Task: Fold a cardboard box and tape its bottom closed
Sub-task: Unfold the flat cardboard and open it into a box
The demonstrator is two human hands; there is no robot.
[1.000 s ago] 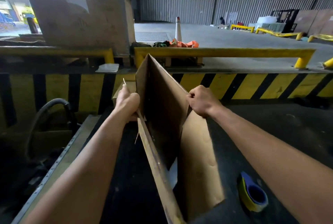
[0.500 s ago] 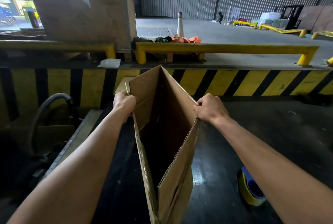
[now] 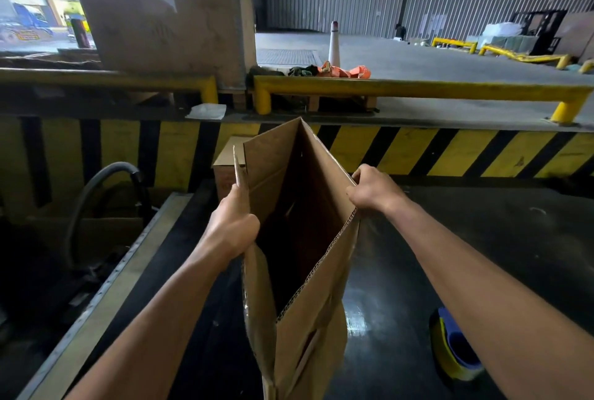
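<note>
I see the brown corrugated cardboard box (image 3: pixel 299 223) standing half opened on the dark glossy desk (image 3: pixel 482 255). My left hand (image 3: pixel 233 223) grips its left panel, my right hand (image 3: pixel 373 190) grips its right panel. A blue and yellow tape roll (image 3: pixel 453 348) lies right of the box.

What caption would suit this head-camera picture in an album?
Left hand and right hand hold a cardboard box open beside a tape roll.
</note>
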